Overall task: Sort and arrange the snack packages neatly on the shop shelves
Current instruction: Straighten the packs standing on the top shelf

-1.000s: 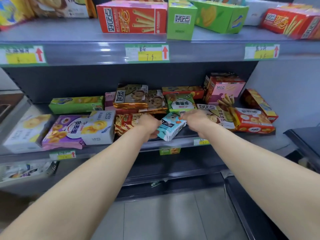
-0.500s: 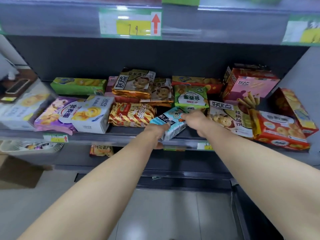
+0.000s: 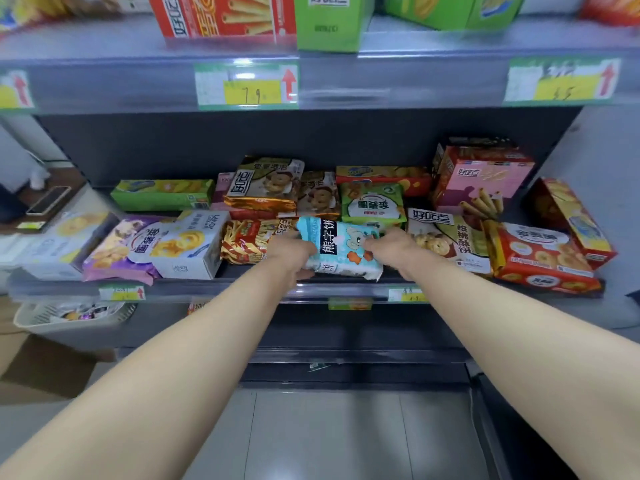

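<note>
Both hands hold a light blue plastic snack packet with a cartoon bear at the front edge of the grey middle shelf. The left hand has its grip closed on the packet's left end, the right hand on its right end. A red-and-gold striped snack bag lies just left of it.

The pale blue biscuit packet reads 熊字饼; right of it, the walnut cookie bag reads 好吃点 and 核桃酥饼; above it, the upper shelf's price tag shows 7.9 beside a red arrow.
</note>
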Demonstrator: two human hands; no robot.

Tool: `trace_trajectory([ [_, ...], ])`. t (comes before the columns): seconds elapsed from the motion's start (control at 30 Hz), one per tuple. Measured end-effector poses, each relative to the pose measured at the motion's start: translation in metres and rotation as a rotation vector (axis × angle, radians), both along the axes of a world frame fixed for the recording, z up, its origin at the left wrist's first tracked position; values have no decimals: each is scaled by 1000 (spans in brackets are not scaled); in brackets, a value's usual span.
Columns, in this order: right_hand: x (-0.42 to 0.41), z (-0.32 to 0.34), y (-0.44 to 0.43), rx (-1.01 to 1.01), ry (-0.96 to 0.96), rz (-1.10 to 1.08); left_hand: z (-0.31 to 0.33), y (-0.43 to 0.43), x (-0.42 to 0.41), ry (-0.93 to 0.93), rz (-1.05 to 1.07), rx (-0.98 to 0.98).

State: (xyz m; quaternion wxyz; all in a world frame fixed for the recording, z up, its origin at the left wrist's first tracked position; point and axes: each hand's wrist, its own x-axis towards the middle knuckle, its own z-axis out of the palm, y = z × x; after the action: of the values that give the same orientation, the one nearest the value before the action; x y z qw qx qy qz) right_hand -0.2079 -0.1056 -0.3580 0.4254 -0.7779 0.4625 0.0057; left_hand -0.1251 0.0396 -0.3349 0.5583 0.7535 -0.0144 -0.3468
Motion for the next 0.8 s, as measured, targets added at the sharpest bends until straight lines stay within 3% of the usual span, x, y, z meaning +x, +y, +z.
trace_trajectory([
  [0.07, -8, 12, 4, -12, -59, 14, 13, 7, -1, -55, -46, -33],
  [0.17, -23, 34, 17, 189, -296, -10, 31, 19, -7, -162, -140, -53],
  [0.37, -64, 67, 56, 369, -356, 93, 66, 41, -34, -349, -357, -37],
  [0.63, -127, 113, 86, 179, -537, -14, 119, 52, -78, -546, -530, -164],
  [0.8, -157, 155, 94, 95, -731, -137, 161, 46, -98, -528, -531, -315],
])
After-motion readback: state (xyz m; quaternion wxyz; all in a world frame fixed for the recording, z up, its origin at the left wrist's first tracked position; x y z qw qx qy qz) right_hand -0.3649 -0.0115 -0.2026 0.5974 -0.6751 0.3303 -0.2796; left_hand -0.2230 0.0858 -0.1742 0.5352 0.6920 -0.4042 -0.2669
